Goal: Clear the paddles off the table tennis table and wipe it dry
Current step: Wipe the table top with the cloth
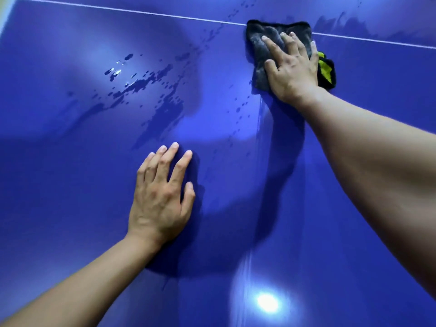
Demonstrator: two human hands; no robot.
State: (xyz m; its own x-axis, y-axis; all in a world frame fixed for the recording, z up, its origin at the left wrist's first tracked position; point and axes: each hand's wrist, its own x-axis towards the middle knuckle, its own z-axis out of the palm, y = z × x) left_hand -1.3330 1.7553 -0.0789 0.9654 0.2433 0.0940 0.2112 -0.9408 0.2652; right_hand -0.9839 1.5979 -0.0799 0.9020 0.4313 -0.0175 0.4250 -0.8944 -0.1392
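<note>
The blue table tennis table (70, 185) fills the whole view. My right hand (291, 67) lies flat with spread fingers on a dark grey cloth (260, 36) that has a yellow-green patch at its right side. The cloth sits at the far right, touching the white line (141, 12) painted across the table. My left hand (162, 197) rests palm down on the bare surface nearer to me, fingers spread. Water drops and puddles (141, 83) lie to the left of the cloth. No paddles are in view.
A smeared wet streak (354, 24) shows beyond the white line at the far right. A lamp's glare (267, 302) reflects off the table near its front. The table's left edge shows at the top left corner (6, 17).
</note>
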